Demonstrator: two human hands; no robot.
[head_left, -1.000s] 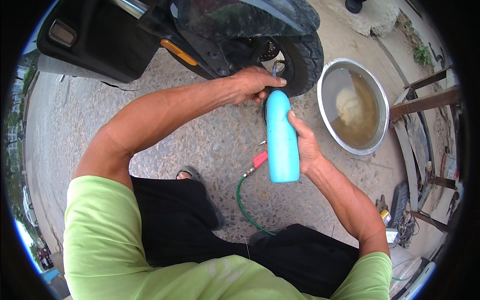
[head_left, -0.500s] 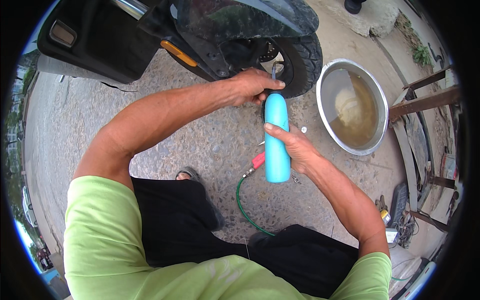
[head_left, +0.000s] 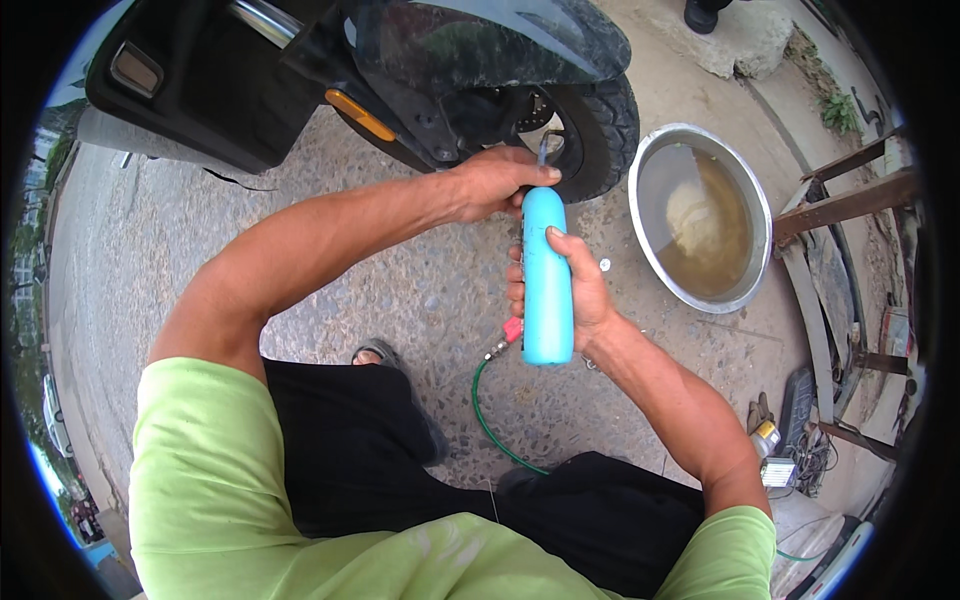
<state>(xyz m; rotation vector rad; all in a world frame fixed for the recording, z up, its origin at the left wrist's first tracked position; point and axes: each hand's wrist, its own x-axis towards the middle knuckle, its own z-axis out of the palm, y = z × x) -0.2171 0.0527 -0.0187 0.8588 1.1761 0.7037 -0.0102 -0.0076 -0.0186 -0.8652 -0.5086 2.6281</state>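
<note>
A light-blue bottle (head_left: 546, 290) is held between my hands, its rounded top pointing toward the scooter's front wheel (head_left: 600, 135). My right hand (head_left: 590, 285) wraps around its body, thumb on top and fingertips showing on the left side. At the bottle's neck my left hand (head_left: 497, 184) is closed, with the thumb across the neck and the other fingers partly hidden. Just beyond the thumb, a thin bent stem (head_left: 543, 150) stands against the wheel; where its lower end joins is covered. Below the bottle, a red-handled air tool (head_left: 513, 329) on a green hose (head_left: 478, 410) lies partly hidden.
Right of the wheel stands a metal basin (head_left: 640, 215) of murky water. The scooter's dark body (head_left: 480, 45) looms above. A rusty metal frame (head_left: 850, 205) lines the right side, with a yellow-labelled can (head_left: 765, 438) near it. Another person's shoe (head_left: 703, 15) shows at the top.
My right hand has shifted its grip, its fingers now showing around the bottle's left side. The bottle has moved slightly left and covers more of the red handle. My left hand stays at the neck.
</note>
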